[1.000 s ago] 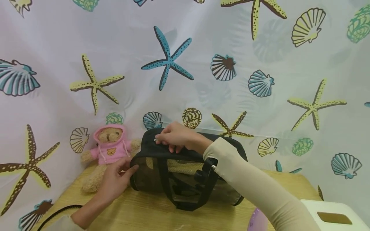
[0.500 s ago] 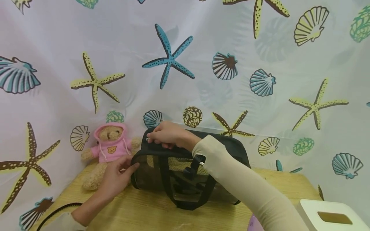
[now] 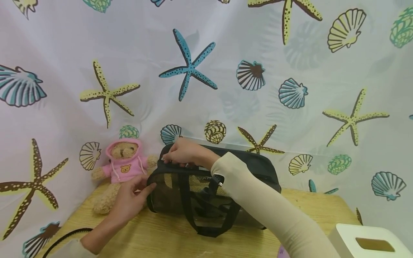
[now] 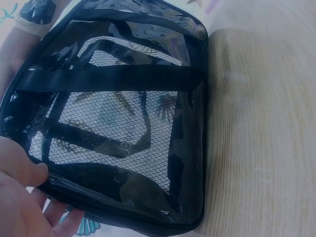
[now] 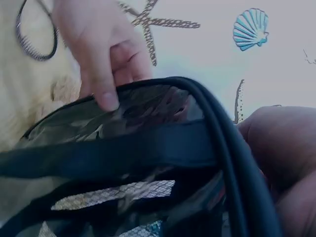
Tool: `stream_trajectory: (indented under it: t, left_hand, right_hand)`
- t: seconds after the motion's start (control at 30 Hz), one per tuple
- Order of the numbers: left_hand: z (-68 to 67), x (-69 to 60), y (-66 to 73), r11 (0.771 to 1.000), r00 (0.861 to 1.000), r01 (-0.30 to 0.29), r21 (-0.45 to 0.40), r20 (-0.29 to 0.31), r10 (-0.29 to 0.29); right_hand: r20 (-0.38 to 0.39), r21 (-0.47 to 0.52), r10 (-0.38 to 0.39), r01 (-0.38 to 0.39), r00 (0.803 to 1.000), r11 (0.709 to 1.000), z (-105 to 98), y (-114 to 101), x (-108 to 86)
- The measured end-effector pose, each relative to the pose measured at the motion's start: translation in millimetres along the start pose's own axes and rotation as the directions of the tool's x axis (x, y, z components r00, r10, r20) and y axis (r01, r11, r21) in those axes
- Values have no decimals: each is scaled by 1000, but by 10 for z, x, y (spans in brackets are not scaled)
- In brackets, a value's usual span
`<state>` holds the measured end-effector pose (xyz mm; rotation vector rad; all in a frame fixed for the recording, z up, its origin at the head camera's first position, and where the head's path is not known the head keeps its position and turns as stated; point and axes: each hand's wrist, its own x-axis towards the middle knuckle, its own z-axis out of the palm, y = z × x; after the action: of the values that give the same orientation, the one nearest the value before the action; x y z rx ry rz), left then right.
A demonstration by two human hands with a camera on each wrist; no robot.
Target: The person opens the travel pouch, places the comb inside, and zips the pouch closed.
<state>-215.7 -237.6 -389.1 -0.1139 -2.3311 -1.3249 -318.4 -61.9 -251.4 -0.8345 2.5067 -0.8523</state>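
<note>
A black bag (image 3: 169, 199) with see-through side panels, mesh and a strap handle (image 3: 211, 231) lies on the wooden table. At the left end of its top, my right hand (image 3: 184, 152) pinches a small metal zipper pull (image 3: 162, 158). My left hand (image 3: 129, 195) holds the bag's left end, the thumb on the near side and the fingers behind the edge. In the left wrist view the thumb (image 4: 37, 174) presses the bag's black piping. The right wrist view shows the left hand (image 5: 106, 44) over the clear panel, while the zipper pull is hidden there.
A teddy bear (image 3: 124, 161) in a pink hoodie sits just left of the bag. A white box (image 3: 364, 233) with a slot stands at front right, near a partly hidden lavender object (image 3: 282, 252). A black hoop (image 3: 66, 234) lies front left. A patterned curtain (image 3: 226, 46) hangs behind.
My right hand has moved left along the bag's top with the zipper pull, up to the left end. The left hand keeps its hold. The sleeve now covers more of the lavender object.
</note>
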Motion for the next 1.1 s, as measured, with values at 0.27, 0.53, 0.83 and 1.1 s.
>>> stream_trajectory:
  t: [0.27, 0.53, 0.83, 1.1]
  left_hand:
    - [15, 41, 1, 1000, 999, -4, -11, 37, 5]
    - [-301, 454, 370, 987, 952, -150, 62, 278, 127]
    - [-100, 925, 901, 804, 837, -505, 313, 404, 369]
    - [-7, 1069, 961, 760, 847, -459, 460, 484, 219]
  right_hand:
    - [-13, -343, -7, 2, 1000, 939, -78, 237, -112]
    - [-48, -467, -155, 115, 987, 877, -356, 491, -392]
    - [-63, -456, -195, 146, 979, 878, -382, 521, -469]
    - [-21, -472, -163, 134, 986, 871, -334, 531, -447]
